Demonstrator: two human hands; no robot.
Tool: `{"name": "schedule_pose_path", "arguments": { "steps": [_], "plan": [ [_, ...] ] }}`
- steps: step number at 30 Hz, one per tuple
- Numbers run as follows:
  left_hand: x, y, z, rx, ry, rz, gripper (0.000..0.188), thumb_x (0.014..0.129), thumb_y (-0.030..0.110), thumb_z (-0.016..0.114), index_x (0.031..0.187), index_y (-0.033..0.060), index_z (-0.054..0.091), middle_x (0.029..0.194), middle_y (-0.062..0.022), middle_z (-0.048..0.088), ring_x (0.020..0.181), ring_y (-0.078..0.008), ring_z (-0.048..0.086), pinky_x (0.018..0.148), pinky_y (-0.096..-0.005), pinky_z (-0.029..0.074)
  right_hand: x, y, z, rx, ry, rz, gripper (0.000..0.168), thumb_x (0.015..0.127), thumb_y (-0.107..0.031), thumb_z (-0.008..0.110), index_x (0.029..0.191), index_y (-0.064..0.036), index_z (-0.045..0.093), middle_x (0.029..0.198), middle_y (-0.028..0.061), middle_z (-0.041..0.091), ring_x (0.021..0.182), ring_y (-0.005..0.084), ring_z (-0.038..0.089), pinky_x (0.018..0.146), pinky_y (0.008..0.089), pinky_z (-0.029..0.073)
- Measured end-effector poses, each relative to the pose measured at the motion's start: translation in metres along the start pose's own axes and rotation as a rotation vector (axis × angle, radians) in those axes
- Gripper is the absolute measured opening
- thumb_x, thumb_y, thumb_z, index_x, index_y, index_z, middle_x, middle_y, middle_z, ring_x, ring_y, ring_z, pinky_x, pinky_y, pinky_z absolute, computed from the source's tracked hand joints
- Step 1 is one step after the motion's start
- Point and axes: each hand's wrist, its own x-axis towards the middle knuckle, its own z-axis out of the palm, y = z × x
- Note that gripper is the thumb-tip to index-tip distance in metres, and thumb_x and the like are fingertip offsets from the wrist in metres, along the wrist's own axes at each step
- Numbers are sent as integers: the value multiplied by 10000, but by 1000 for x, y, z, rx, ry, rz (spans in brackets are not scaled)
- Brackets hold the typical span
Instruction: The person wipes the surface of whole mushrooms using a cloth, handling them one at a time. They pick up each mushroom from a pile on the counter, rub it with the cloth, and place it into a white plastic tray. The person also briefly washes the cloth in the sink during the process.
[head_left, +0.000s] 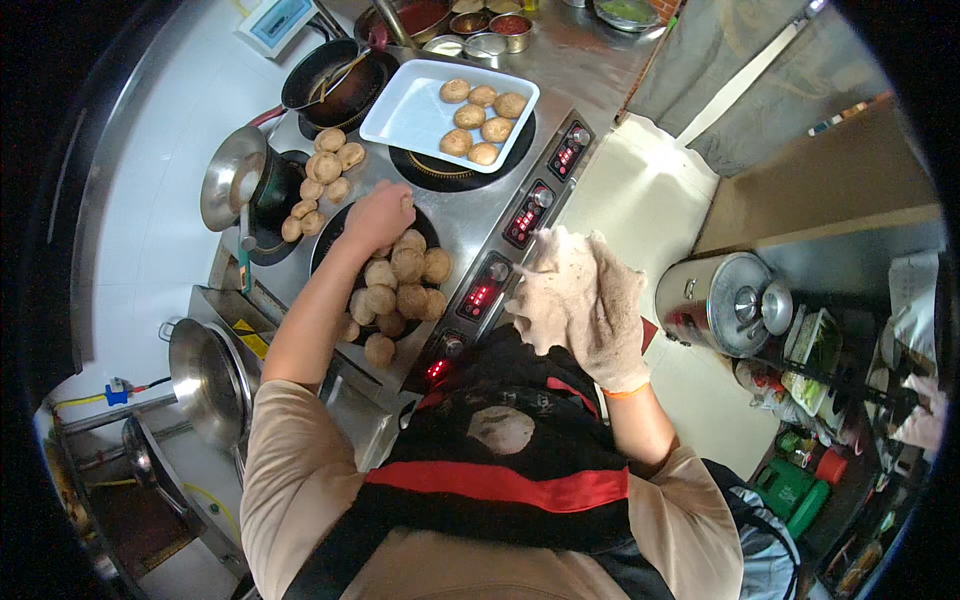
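Note:
My left hand (381, 216) is curled, knuckles up, over the far side of a pile of round brown bun-like food pieces (409, 264). Its fingertips are hidden, so I cannot tell whether it holds a piece. The pile lies on a dark round surface, a pan or a cooking plate (322, 251). A worn beige cloth or glove (581, 292) with an orange edge at the wrist covers my right hand (611, 349); the fingers cannot be made out. Similar pieces (324, 167) sit in a loose cluster on the steel stove top beyond my left hand.
A white tray (405, 112) with several browned pieces stands on a far cooking plate. Two woks (234, 178) (341, 82) stand along the wall side. Knobs and red displays line the stove's front edge (531, 214). A lidded steel pot (712, 300) is on the right.

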Motion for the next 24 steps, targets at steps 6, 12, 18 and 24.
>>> {"name": "schedule_pose_path", "arguments": {
  "steps": [6, 12, 18, 24],
  "plan": [
    [-98, 78, -70, -1812, -131, 74, 433, 1054, 343, 485, 1374, 61, 558, 1124, -119, 688, 902, -167, 658, 694, -309, 531, -34, 22, -42, -1242, 2, -295, 690, 1044, -602, 352, 1518, -104, 406, 1386, 144, 550, 1255, 321, 547, 1081, 511, 421],
    [-160, 117, -35, -2004, -219, 225, 640, 1081, 546, 351, 1381, 6, 518, 1062, -154, 675, 798, -181, 624, 652, -293, 496, -39, 35, -34, -1317, -30, -255, 614, 1007, -384, 471, 1538, -85, 401, 1537, 94, 459, 1420, 300, 398, 1222, 515, 232],
    [-190, 129, -18, -1843, -111, 145, 598, 1111, 513, 278, 1301, 34, 581, 921, -69, 650, 697, -128, 615, 606, -260, 502, -46, 41, 20, -3127, -126, -416, 551, 1022, -246, 445, 1508, 3, 370, 1440, 210, 484, 1275, 333, 458, 1067, 409, 352],
    [-201, 137, -21, -1564, 37, 79, 614, 1108, 519, 270, 1176, 27, 631, 833, -42, 651, 601, -67, 574, 522, -192, 455, -57, 59, 86, -3154, -172, -732, 354, 775, -101, 617, 1048, 123, 590, 792, 103, 591, 603, 213, 603, 474, 392, 467]
  ]
}}
